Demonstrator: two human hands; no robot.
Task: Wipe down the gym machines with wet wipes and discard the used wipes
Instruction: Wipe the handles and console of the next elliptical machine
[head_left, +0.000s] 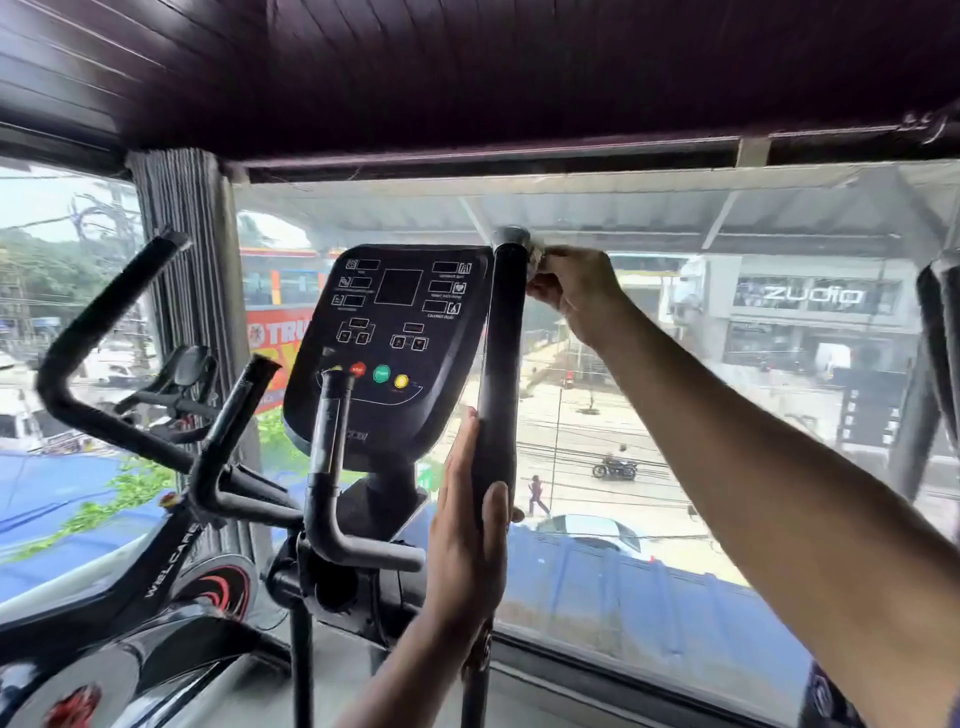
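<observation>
An elliptical machine stands before a big window, its dark console (392, 343) facing me. To the console's right rises a tall black handle bar (503, 364). My right hand (571, 291) holds a crumpled white wet wipe (536, 255) against the bar's top end. My left hand (470, 525) grips the same bar lower down, thumb curled round its near side. A shorter black inner handle (332, 447) stands below the console on the left.
A black spin bike (156, 561) with curved handlebars (83, 343) stands at the left. Another black upright bar (940, 332) is at the right edge. The window glass (675, 415) is close behind the machine, with a street below. A dark ceiling hangs low overhead.
</observation>
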